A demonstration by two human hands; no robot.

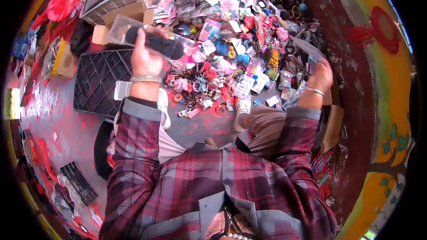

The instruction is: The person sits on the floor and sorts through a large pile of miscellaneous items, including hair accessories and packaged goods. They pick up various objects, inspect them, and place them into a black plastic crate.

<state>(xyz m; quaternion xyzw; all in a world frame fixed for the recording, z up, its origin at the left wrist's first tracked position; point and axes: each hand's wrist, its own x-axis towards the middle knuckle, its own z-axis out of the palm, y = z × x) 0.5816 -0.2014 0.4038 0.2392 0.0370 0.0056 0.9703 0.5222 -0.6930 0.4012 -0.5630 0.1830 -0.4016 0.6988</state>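
Observation:
My left hand is closed around a clear plastic package with a long black object inside; the exact kind of that object does not show. At the right, my right hand pinches a thin clear plastic bag, whose far end points up and to the left. Between and beyond both hands spreads a large heap of small goods: hair ties, fluffy pink pieces, cards and bagged trinkets. A yellow scrunchie-like piece lies in it.
A black lattice crate lies left of my feet, with a small white box at its edge. An open carton stands at the far left. Cardboard leans beside my right arm, near a dark red wall.

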